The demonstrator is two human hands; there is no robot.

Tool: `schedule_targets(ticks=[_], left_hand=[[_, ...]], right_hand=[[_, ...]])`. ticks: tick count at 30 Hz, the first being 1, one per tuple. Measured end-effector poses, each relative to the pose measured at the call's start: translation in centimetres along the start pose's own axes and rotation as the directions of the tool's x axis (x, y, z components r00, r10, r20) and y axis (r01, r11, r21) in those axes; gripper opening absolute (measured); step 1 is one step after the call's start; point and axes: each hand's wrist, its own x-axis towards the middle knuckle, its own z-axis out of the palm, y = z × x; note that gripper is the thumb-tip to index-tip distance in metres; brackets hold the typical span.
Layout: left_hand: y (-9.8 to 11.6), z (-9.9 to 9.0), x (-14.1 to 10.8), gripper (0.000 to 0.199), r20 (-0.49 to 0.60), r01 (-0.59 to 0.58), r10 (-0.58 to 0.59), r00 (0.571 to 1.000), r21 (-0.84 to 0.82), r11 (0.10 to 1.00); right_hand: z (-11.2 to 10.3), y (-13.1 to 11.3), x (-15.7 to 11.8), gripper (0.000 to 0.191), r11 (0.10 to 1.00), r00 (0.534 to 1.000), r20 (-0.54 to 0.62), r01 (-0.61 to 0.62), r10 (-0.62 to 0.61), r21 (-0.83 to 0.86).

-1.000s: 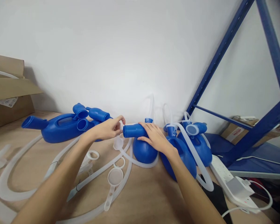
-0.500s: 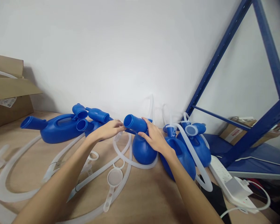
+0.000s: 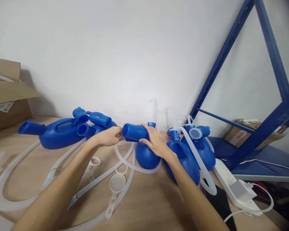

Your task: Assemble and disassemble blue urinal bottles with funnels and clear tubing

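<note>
Lowered and levelled since the previous frame, the blue tubular piece [image 3: 136,131] is now held above the table [image 3: 154,200], just over and partly in front of a rounded blue bottle [image 3: 148,157]; whether the two are joined cannot be told. It is clamped by the right hand [image 3: 156,140], with fingers laid over the top and thumb along the near side. By the left hand [image 3: 110,136], bent fingers are brought to the mouth's lower edge, near a blue strip [image 3: 132,140]; what is pinched there, if anything, is hidden. Hands are kept apart, one at each end. For good control, the piece is best gripped firmly without being squeezed out of round, and the mouth kept level while the rim is worked by fingertips. Care should be taken that the translucent hose [image 3: 148,171] around the bottle is not snagged. Farther out, a strapped cap [image 3: 117,183] and a blue handled bottle [image 3: 181,157] are seen.
</note>
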Motion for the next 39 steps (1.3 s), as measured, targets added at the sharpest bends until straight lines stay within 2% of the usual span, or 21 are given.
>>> schedule_targets(ticks=[5, 9, 13, 17, 21, 25, 29, 31, 34, 36, 38, 39], left_hand=[[0.4, -0.4, -0.5, 0.025, 0.079, -0.001, -0.003, 0.997, 0.057, 0.998], [0.4, -1.1, -1.0, 0.027, 0.124, 0.028, -0.042, 0.991, 0.117, 0.993], [-0.5, -2.0, -2.0, 0.026, 0.136, 0.161, -0.190, 0.972, 0.202, 0.966], [-1.4, -2.7, -3.3, 0.021, 0.111, 0.345, -0.390, 0.914, 0.292, 0.892], [-1.7, -2.5, -3.4, 0.013, 0.161, 0.469, -0.539, 0.827, 0.329, 0.819], [-1.4, -1.9, -2.9, 0.026, 0.212, 0.526, -0.601, 0.771, 0.319, 0.788], [-1.2, -2.1, -3.0, 0.030, 0.201, 0.563, -0.637, 0.744, 0.324, 0.760], [-1.1, -2.3, -3.1, 0.028, 0.180, 0.554, -0.631, 0.754, 0.343, 0.759], [-0.4, -2.3, -2.8, 0.032, 0.110, 0.480, -0.548, 0.829, 0.363, 0.799], [0.7, -1.9, -2.4, 0.043, 0.074, 0.373, -0.419, 0.905, 0.335, 0.865], [2.1, -1.5, -2.1, 0.065, 0.064, 0.197, -0.215, 0.974, 0.218, 0.956], [2.8, -1.3, -2.1, 0.078, 0.057, 0.101, -0.110, 0.992, 0.142, 0.985]], right_hand=[[1.2, 1.0, -0.3, 0.067, 0.985, 0.998, 0.050, 0.024, -0.033, 0.170], [1.8, 1.5, -0.4, 0.068, 0.980, 0.998, 0.049, 0.036, -0.046, 0.195], [2.0, 1.8, -0.4, 0.063, 0.991, 0.999, 0.054, 0.001, -0.008, 0.136], [1.6, 1.7, -0.4, 0.062, 0.985, 0.993, 0.081, -0.101, 0.091, 0.138], [0.3, 1.3, -0.3, 0.062, 0.978, 0.978, 0.191, -0.113, 0.079, 0.174], [-0.5, 1.3, -0.8, 0.062, 0.961, 0.977, 0.205, -0.107, 0.054, 0.255], [-0.1, 1.7, -2.2, 0.075, 0.923, 0.989, 0.132, -0.116, 0.072, 0.367], [0.2, 1.7, -3.1, 0.085, 0.905, 0.994, 0.075, -0.103, 0.079, 0.412], [0.3, 1.5, -3.9, 0.094, 0.877, 0.995, 0.077, -0.089, 0.060, 0.472], [0.1, 1.0, -4.0, 0.092, 0.866, 0.992, 0.114, -0.104, 0.055, 0.489], [-0.1, 0.3, -3.8, 0.086, 0.882, 0.992, 0.106, -0.104, 0.062, 0.459], [-0.2, -0.1, -3.7, 0.083, 0.895, 0.995, 0.083, -0.089, 0.059, 0.438]])
